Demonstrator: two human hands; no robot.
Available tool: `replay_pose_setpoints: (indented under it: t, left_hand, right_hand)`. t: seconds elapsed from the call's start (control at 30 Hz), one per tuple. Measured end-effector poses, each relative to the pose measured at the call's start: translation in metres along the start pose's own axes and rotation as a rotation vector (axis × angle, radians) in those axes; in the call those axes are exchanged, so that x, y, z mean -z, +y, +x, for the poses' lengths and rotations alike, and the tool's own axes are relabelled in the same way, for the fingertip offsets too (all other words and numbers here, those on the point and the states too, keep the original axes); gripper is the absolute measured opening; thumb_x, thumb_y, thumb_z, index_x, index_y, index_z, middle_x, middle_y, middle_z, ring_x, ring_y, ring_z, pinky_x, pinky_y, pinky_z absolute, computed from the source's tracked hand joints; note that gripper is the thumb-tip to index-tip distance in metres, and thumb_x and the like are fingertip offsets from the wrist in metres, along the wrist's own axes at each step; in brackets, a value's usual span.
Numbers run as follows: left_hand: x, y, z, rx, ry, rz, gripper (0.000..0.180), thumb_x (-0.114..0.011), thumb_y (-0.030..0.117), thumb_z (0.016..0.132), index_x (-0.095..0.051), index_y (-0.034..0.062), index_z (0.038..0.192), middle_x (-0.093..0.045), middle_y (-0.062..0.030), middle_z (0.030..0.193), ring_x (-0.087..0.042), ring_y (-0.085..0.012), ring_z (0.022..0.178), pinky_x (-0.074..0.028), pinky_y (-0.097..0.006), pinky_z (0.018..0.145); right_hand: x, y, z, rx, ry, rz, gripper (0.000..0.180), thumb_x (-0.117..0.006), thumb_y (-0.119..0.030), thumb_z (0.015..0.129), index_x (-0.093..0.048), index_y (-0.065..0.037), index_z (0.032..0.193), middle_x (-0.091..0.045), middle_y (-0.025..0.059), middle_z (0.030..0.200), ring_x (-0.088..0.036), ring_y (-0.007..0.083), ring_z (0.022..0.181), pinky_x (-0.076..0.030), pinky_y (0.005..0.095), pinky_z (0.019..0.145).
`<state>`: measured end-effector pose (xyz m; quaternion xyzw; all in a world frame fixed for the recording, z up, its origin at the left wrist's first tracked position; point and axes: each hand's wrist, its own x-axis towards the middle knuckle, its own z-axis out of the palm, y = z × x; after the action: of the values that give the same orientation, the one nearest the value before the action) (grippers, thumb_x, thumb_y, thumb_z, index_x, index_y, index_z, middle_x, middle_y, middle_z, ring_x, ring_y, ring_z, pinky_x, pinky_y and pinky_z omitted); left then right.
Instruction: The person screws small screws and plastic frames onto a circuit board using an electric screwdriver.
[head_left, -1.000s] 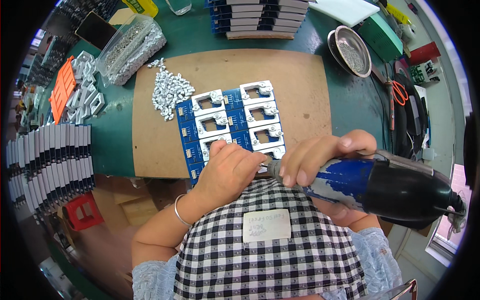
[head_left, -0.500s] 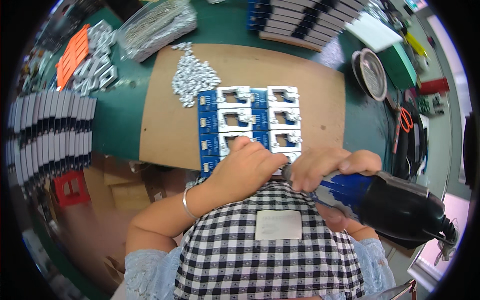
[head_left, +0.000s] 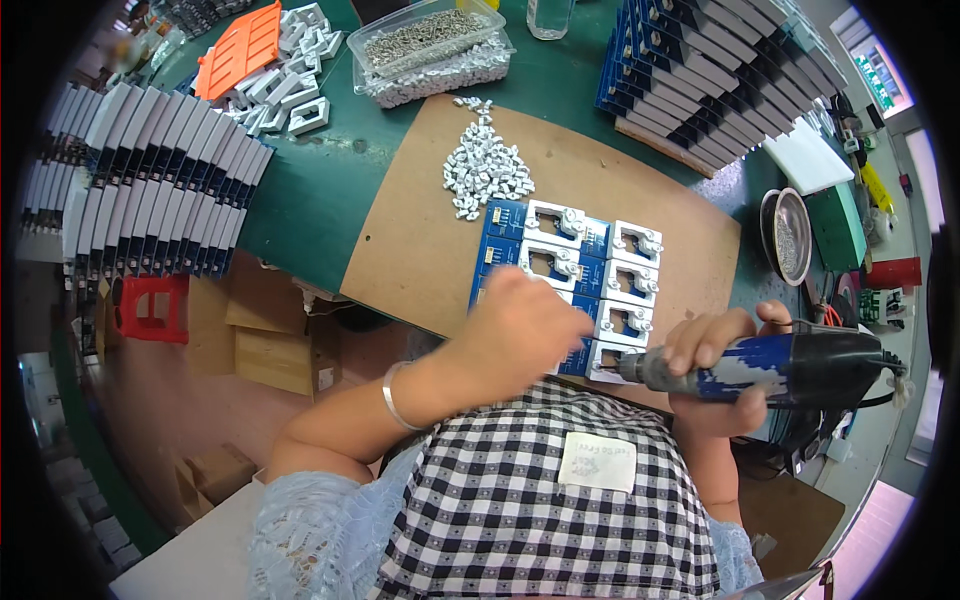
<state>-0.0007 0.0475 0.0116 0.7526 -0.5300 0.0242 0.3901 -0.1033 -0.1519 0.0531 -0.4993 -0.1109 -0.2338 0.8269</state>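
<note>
My right hand (head_left: 712,345) is wrapped round a blue and black electric screwdriver (head_left: 825,368) lying nearly level, its tip pointing left. The tip is at the nearest white square frame (head_left: 608,372) in the right column of a panel of blue circuit boards (head_left: 506,218). Two columns of such white frames sit on the panel, with small white pieces fixed on them. My left hand (head_left: 522,330) hovers over the left column with its fingers curled together, hiding the frames beneath. Whatever may be between those fingertips is out of sight.
The panel lies on a brown board (head_left: 400,240), beside a pile of small white parts (head_left: 488,172). Behind are a clear tub of screws (head_left: 432,88), loose white frames (head_left: 290,92) and an orange tray (head_left: 240,52). Stacked boards (head_left: 160,180) stand left, more (head_left: 710,80) back right. A metal bowl (head_left: 790,235) sits right.
The whole view has shifted and turned. My left hand has drawn away from the screwdriver tip, leftward over the panel. The screwdriver now lies more level, its tip at the nearest right-hand frame.
</note>
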Motion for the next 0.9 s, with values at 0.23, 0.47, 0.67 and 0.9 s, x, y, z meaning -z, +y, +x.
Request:
replay_pose_setpoints:
  t: [0.23,0.47,0.67,0.9]
  left_hand:
    - [0.05,-0.077,-0.013,0.441,0.262,0.253,0.011,-0.071,0.006,0.079,-0.068,0.0026,0.089,-0.068,-0.0102,0.085,-0.063,-0.027,0.077,-0.049,-0.036,0.07]
    - [0.049,-0.091,-0.004,0.4,0.157,0.243,0.01,-0.07,0.005,0.079,-0.066,0.0047,0.088,-0.066,-0.0118,0.086,-0.061,-0.0315,0.082,-0.048,-0.039,0.075]
    - [0.047,-0.089,-0.015,0.341,0.153,0.413,0.009,-0.064,0.003,0.083,-0.064,0.0015,0.092,-0.064,-0.013,0.089,-0.061,-0.0306,0.083,-0.049,-0.036,0.076]
    - [0.008,-0.005,0.021,0.157,0.054,0.069,0.017,-0.068,-0.001,0.077,-0.064,0.0069,0.092,-0.064,-0.0069,0.09,-0.058,-0.0274,0.088,-0.045,-0.038,0.081]
  right_hand:
    - [0.01,-0.007,-0.009,0.128,0.113,-0.049,0.07,-0.068,-0.04,0.083,-0.031,-0.008,0.133,-0.055,0.0102,0.08,-0.06,0.0265,0.068,-0.052,0.0433,0.067]
    - [0.007,-0.011,-0.018,0.057,0.201,-0.051,0.072,-0.076,-0.037,0.079,-0.033,-0.01,0.131,-0.057,0.0114,0.083,-0.06,0.0269,0.072,-0.052,0.0425,0.07]
    - [0.009,-0.023,-0.013,0.073,0.271,-0.15,0.071,-0.07,-0.047,0.081,-0.035,-0.009,0.13,-0.053,0.0077,0.076,-0.059,0.0235,0.064,-0.052,0.0405,0.067]
    - [0.03,-0.034,-0.022,0.147,0.328,-0.101,0.069,-0.067,-0.046,0.083,-0.034,-0.009,0.131,-0.054,0.008,0.078,-0.061,0.0233,0.066,-0.052,0.04,0.068]
